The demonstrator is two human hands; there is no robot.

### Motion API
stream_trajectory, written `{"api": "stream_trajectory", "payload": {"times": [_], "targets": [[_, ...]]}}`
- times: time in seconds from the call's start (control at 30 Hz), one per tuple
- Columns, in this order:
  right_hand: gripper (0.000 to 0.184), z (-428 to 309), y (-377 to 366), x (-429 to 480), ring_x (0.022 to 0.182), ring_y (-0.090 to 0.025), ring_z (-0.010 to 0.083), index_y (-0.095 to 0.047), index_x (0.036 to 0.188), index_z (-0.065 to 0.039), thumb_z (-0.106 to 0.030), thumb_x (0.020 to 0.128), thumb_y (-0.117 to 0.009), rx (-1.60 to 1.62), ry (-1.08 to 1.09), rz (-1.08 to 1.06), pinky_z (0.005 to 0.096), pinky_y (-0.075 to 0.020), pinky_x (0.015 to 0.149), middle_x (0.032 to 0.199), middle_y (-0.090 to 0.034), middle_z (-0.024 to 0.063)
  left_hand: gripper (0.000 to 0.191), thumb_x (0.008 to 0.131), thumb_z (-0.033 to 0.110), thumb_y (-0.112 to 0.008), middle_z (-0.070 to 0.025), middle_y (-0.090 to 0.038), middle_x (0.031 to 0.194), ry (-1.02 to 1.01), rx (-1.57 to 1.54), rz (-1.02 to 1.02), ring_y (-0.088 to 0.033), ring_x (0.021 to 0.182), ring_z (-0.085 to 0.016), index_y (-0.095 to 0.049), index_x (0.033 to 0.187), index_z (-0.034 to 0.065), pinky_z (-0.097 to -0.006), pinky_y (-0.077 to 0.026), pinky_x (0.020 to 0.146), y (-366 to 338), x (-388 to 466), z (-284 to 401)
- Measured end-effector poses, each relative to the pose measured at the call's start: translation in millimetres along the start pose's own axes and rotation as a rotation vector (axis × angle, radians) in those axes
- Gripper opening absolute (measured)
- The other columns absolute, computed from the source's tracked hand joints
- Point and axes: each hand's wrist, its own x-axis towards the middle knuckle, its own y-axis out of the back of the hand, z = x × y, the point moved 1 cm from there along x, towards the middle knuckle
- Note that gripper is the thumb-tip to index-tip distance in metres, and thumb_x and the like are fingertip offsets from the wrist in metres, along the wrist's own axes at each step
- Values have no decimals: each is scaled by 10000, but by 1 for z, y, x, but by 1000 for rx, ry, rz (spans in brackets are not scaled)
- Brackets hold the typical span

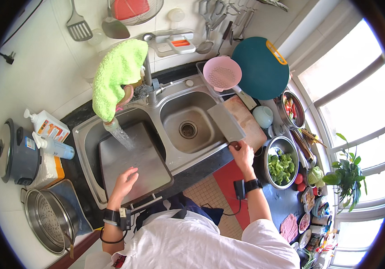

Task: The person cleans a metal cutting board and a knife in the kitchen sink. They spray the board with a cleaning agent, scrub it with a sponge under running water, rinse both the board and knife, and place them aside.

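Note:
My right hand [242, 154] grips the dark handle of a cleaver with a broad metal blade [226, 122], which lies across the right basin's edge and a worn cutting board [246, 122]. Over a flat metal board [132, 161] in the left basin, my left hand [125, 181] is held with fingers apart and nothing in it. Water runs from the faucet outlet [111, 125] onto that board. A light green towel [118, 74] drapes over the faucet. The right basin [191, 117] shows its drain.
A steel bowl of broccoli [281, 167], a bowl of cut peppers [290, 109] and a pale blue bowl [262, 116] stand at the right. Behind are a pink colander [222, 73] and a round teal board [261, 69]. Soap bottles [54, 145], a cooker [16, 151] and steamer pots [49, 218] line the left.

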Motion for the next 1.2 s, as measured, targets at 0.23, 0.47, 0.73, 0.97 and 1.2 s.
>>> {"api": "stream_trajectory", "payload": {"times": [0.23, 0.47, 0.73, 0.97, 1.2], "targets": [[389, 45, 3, 42, 801, -680, 347, -691, 905, -24, -377, 743, -719, -87, -41, 87, 424, -534, 752, 827, -700, 166, 386, 929, 281, -609, -182, -568, 1328, 15, 29, -58, -445, 1330, -298, -627, 1207, 13, -375, -367, 1060, -8, -4, -2], [358, 48, -20, 57, 780, -662, 331, -672, 867, 0, -315, 719, -751, 11, 95, 147, 411, -509, 722, 820, -681, 163, 371, 924, 280, -615, -197, -541, 1355, 11, 70, -34, -398, 1366, -314, -631, 1208, 40, -381, -343, 1084, -17, 0, 0], [352, 47, -32, 57, 842, -569, 315, -599, 861, -11, -259, 692, -782, 21, 185, 316, 413, -464, 758, 846, -580, 135, 392, 908, 309, -628, -221, -505, 1382, -9, 129, -86, -417, 1348, -330, -636, 1206, 55, -394, -377, 1059, -34, 13, 22], [190, -63, -74, -2, 767, -639, 226, -658, 890, -16, -120, 750, -733, 508, 462, -243, 348, -525, 699, 844, -647, 112, 359, 880, 318, -647, -256, -495, 1374, -38, 193, -138, -416, 1337, -371, -666, 1146, 78, -417, -374, 1060, -40, 21, 26], [266, -163, -136, -72, 964, -607, 334, -669, 987, -43, -167, 757, -717, 394, 794, -674, 388, -499, 867, 1046, -628, 150, 224, 891, 235, -658, -202, -494, 1397, -82, 58, -324, -454, 1310, -306, -693, 1011, 50, -377, -384, 1025, -17, -17, 23]]}}
